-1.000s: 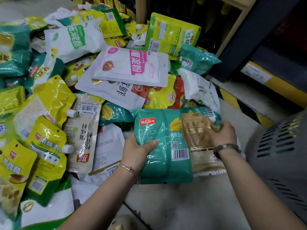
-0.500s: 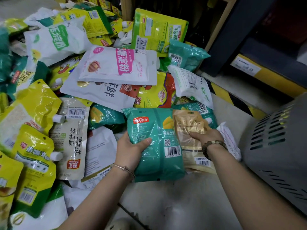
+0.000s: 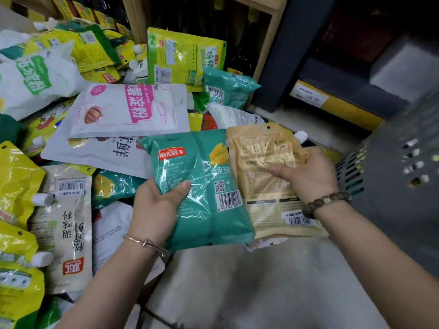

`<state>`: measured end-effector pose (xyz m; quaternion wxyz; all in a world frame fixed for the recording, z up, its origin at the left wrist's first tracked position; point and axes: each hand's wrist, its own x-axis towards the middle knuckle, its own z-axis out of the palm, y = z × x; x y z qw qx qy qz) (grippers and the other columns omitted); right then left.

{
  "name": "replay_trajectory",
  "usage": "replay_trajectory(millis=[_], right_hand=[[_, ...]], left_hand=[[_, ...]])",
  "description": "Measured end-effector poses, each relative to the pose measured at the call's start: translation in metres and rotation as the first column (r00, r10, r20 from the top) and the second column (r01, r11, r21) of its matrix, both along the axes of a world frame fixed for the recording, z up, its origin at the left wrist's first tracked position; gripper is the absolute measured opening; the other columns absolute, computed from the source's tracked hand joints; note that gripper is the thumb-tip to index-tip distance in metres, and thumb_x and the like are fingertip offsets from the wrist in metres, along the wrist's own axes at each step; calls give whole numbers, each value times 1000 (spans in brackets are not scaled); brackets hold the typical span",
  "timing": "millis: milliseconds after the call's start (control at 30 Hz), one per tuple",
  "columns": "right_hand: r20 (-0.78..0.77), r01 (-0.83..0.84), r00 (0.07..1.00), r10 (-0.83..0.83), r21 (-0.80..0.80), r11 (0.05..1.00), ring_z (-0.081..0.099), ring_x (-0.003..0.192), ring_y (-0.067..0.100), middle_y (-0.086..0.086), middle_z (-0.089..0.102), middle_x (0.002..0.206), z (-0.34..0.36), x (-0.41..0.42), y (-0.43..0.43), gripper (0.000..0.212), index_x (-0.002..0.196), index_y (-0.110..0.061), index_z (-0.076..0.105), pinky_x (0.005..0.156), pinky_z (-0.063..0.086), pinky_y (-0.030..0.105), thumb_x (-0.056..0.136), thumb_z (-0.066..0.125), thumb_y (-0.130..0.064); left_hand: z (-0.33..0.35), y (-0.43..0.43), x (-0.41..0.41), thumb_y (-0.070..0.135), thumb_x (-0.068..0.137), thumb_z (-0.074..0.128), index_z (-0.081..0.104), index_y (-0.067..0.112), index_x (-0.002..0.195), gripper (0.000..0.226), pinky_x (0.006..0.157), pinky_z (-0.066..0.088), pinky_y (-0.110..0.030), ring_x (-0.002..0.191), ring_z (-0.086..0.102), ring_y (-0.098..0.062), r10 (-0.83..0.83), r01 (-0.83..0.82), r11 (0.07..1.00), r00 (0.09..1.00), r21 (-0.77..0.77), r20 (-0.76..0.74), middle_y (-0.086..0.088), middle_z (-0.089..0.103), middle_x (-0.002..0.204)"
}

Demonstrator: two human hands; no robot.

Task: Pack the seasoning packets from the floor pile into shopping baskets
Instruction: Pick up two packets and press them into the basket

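A teal corn-starch packet (image 3: 202, 186) with a barcode is lifted above the floor; my left hand (image 3: 156, 207) grips its left edge, thumb on the front. Beside it a tan kraft pouch (image 3: 263, 184) overlaps the teal packet's right side, and my right hand (image 3: 306, 172) holds it with the thumb across its face. The grey slotted shopping basket (image 3: 384, 176) stands at the right, just past my right wrist. The floor pile (image 3: 114, 115) of yellow, white and green seasoning packets spreads across the left and back.
A white packet with pink lettering (image 3: 128, 110) and a yellow-green packet (image 3: 183, 55) lie behind my hands. A dark shelf with a yellow price strip (image 3: 332, 103) runs at the back right. Pale bare floor (image 3: 249, 286) lies between my forearms.
Both packets have risen off the pile and come toward me. My right hand shifted from the pouch's far edge onto its face, and the view swung right toward the basket.
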<state>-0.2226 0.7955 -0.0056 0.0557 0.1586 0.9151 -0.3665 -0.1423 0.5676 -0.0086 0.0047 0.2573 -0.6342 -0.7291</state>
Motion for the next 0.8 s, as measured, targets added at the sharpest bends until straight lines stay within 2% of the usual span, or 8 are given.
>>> replay_trajectory(millis=[67, 233, 367, 433, 533, 600, 667, 800], right_hand=[[-69, -13, 998, 13, -4, 1000, 54, 84, 13, -7, 57, 90, 21, -1, -3, 57, 104, -15, 52, 67, 36, 23, 63, 85, -37], [-199, -82, 978, 70, -53, 995, 51, 84, 5, -17, 51, 86, 71, -6, -17, 61, 113, -19, 50, 72, 38, 21, 64, 84, -33], [-299, -143, 945, 130, -20, 990, 46, 76, -1, -24, 42, 80, 109, -14, -29, 61, 114, -20, 48, 57, 34, 11, 65, 83, -34], [-325, -168, 932, 162, 10, 986, 45, 76, -2, -23, 40, 79, 128, -19, -33, 67, 120, -18, 47, 58, 36, 9, 66, 82, -36], [-340, -195, 918, 204, 59, 979, 47, 91, 5, -18, 45, 87, 155, -26, -37, 70, 123, -18, 46, 74, 37, 20, 67, 82, -38], [-358, -204, 905, 228, 104, 973, 45, 92, 4, -14, 44, 95, 175, -29, -39, 71, 125, -18, 46, 75, 35, 19, 67, 81, -39], [-371, -203, 896, 246, 150, 968, 43, 91, 3, -13, 43, 97, 194, -31, -37, 72, 126, -18, 45, 73, 33, 18, 68, 80, -40], [-389, -187, 887, 249, 190, 964, 51, 98, 8, -10, 50, 105, 227, -29, -21, 74, 127, -17, 46, 79, 39, 23, 66, 81, -40]], left_hand=[[15, -1, 0, -1, 86, 59, 66, 19, 83, 22, 56, 57, -26, 64, 69, -12, -1, -2, 998, 998, -55, -55, 7, 72, 69], [46, -11, 3, 3, 86, 61, 70, 22, 78, 23, 71, 56, -43, 71, 70, -20, 63, -78, 992, 986, -96, -158, 5, 73, 74], [70, -15, 5, 2, 87, 59, 69, 23, 78, 25, 62, 57, -35, 64, 69, -8, 139, -161, 984, 958, -73, -249, 12, 72, 70], [81, -15, 4, 2, 87, 58, 70, 23, 79, 26, 60, 59, -35, 67, 70, -11, 165, -181, 983, 946, -34, -278, 10, 73, 73], [97, -14, 1, 3, 87, 58, 70, 22, 86, 22, 65, 59, -40, 73, 71, -17, 164, -181, 983, 936, -25, -312, 7, 74, 80], [108, -12, -1, 3, 87, 58, 69, 21, 87, 21, 66, 59, -41, 73, 71, -16, 148, -170, 985, 928, -34, -343, 8, 74, 80], [118, -9, -3, 3, 87, 58, 71, 22, 79, 24, 62, 59, -38, 68, 70, -13, 143, -166, 986, 915, -30, -378, 9, 73, 74], [135, 1, -7, 4, 87, 59, 72, 26, 72, 29, 60, 58, -36, 67, 70, -14, 142, -155, 988, 887, 7, -439, 9, 73, 72]])
